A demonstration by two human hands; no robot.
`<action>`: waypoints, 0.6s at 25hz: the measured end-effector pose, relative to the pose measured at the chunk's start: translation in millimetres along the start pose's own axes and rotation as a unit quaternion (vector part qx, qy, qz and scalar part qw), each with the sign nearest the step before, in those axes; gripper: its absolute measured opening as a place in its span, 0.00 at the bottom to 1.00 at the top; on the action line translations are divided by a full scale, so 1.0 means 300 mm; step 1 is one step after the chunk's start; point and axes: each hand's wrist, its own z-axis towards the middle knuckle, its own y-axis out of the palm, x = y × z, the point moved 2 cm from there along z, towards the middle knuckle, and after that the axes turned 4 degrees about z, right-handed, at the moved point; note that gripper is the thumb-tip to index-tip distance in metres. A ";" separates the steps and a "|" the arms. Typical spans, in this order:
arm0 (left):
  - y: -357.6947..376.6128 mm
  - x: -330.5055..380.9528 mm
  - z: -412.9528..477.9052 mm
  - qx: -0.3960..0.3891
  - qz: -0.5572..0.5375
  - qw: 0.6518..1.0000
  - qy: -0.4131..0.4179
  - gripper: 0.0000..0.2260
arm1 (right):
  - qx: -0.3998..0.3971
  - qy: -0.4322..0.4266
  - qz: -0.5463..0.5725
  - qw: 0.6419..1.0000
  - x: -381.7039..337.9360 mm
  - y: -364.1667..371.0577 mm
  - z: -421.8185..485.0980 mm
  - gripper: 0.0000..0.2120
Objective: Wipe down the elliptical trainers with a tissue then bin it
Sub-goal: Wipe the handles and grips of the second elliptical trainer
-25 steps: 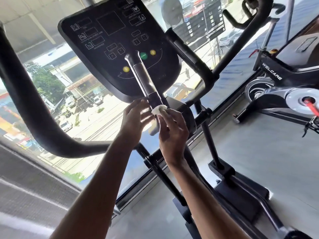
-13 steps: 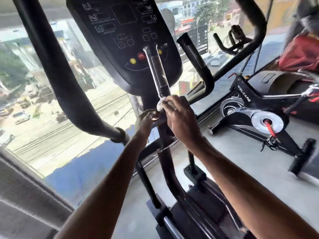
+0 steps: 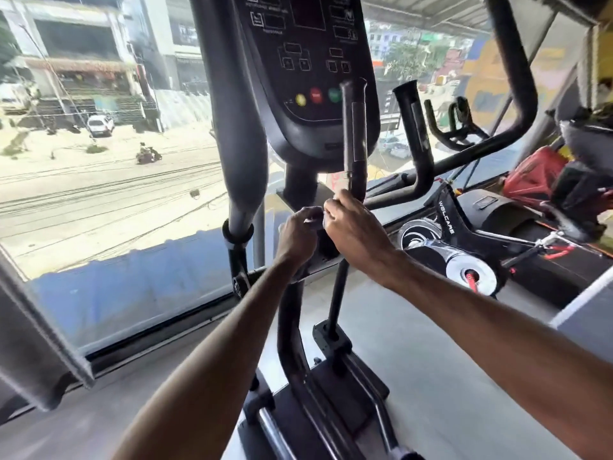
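Where my hands meet mid-frame under the elliptical console (image 3: 308,78), my right hand (image 3: 355,230) curls round the base of the upright handlebar (image 3: 354,127). The tissue (image 3: 314,218) shows as a pale sliver against my bent left hand (image 3: 297,234), whose hold I cannot tell.

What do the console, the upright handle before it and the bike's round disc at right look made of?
The console: matte black plastic, likely, with printed legends and coloured buttons. The upright handle: dull dark grip, probably rubber or foam, with a greyer strip, perhaps metal. The disc: chromed or polished metal, judging by bright reflections.
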 end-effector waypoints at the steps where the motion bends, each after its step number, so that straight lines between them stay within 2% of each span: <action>1: -0.001 0.000 -0.001 0.004 0.001 1.000 0.000 0.23 | -0.018 -0.015 -0.007 1.000 -0.009 0.003 0.006 0.15; 5: 0.015 -0.037 0.018 -0.003 -0.012 1.000 0.010 0.28 | -0.044 -0.009 -0.016 0.999 0.028 -0.055 0.019 0.12; 7: 0.013 -0.047 0.014 -0.008 -0.011 1.000 0.008 0.32 | -0.037 -0.004 0.008 0.999 0.082 -0.089 0.007 0.14; 11: 0.016 -0.028 -0.011 0.019 -0.009 1.000 0.023 0.29 | -0.010 -0.033 -0.023 0.999 0.103 -0.054 -0.006 0.15; 15: 0.038 -0.036 -0.010 0.066 -0.033 0.996 0.047 0.22 | -0.045 -0.090 -0.062 0.993 -0.020 0.060 0.009 0.13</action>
